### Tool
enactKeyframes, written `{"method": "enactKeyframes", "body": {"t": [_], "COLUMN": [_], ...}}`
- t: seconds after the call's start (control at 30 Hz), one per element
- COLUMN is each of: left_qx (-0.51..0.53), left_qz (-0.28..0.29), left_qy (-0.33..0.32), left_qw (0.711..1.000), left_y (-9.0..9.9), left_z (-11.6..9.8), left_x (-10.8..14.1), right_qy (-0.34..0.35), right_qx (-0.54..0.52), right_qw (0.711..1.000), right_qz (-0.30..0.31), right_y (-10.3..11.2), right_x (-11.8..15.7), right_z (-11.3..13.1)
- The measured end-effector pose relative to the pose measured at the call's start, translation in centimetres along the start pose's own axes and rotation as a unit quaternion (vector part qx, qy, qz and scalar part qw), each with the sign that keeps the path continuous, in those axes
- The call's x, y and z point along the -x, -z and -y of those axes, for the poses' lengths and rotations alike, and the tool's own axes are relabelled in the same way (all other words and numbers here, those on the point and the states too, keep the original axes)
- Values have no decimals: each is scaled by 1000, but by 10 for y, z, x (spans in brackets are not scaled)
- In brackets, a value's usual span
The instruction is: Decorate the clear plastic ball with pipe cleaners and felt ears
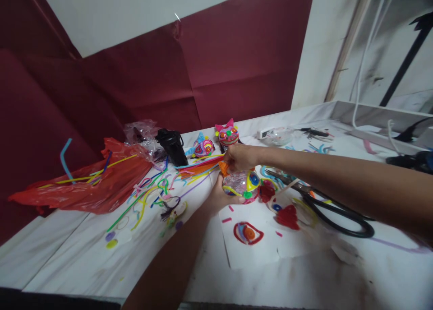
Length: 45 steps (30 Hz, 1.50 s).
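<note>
At the middle of the table a clear, rounded craft figure [237, 182] carries a yellow-and-blue eye, a green nose and an orange ear-like piece [223, 167]. My left hand [221, 195] is wrapped round its near left side, thumb along the lower edge. From above, my right hand [238, 156] is closed with its fingertips down at the orange piece; what lies between them is hidden. On white paper [250, 256] in front lies an eye shape [248, 233] made of red, blue and orange pipe cleaner. A red fuzzy piece [287, 217] sits right of it.
Large black-handled scissors [333, 215] lie under my right forearm. Behind stand two finished-looking colourful figures [204, 145] [228, 134] and a black bottle [172, 146]. Loose pipe cleaners [149, 197] and a red plastic bag [101, 179] spread at the left.
</note>
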State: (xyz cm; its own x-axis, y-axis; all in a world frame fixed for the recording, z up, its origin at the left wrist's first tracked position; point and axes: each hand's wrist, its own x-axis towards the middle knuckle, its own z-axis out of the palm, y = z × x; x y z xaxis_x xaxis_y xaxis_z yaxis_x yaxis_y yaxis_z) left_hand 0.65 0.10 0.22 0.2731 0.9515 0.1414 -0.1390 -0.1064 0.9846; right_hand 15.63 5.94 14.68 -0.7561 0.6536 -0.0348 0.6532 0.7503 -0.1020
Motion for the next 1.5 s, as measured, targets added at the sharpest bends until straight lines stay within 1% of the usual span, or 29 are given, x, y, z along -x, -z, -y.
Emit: {"method": "enactKeyframes", "body": {"t": [0.13, 0.33, 0.53, 0.67, 0.73, 0.97, 1.2, 1.3, 1.5], "left_qx": [5, 15, 18, 21, 16, 4, -3, -2, 8], "left_qz": [4, 15, -1, -3, -7, 16, 10, 9, 17], "left_qy": [-9, -20, -1, -6, -15, -6, -2, -14, -16], "left_qw": [1000, 1000, 1000, 1000, 1000, 1000, 1000, 1000, 1000], "left_y": [0, 0, -3, -5, -5, -2, 0, 1, 2], "left_z": [1, 1, -6, -11, -13, -14, -9, -5, -2], "left_x": [0, 1, 3, 5, 6, 4, 3, 3, 1], "right_qy": [-11, -14, -6, -7, -6, 6, 3, 3, 13], "right_qx": [-8, -41, -83, -145, -159, -166, -162, -166, -177], "right_qw": [1000, 999, 997, 989, 987, 985, 986, 985, 982], "right_qz": [14, 10, -6, -21, -32, -41, -42, -46, -61], "right_y": [1, 0, 0, -1, -2, -4, -3, -5, -14], "right_x": [1, 2, 1, 2, 2, 3, 5, 5, 3], "right_z": [2, 2, -1, -5, -7, -12, -8, -10, -17]}}
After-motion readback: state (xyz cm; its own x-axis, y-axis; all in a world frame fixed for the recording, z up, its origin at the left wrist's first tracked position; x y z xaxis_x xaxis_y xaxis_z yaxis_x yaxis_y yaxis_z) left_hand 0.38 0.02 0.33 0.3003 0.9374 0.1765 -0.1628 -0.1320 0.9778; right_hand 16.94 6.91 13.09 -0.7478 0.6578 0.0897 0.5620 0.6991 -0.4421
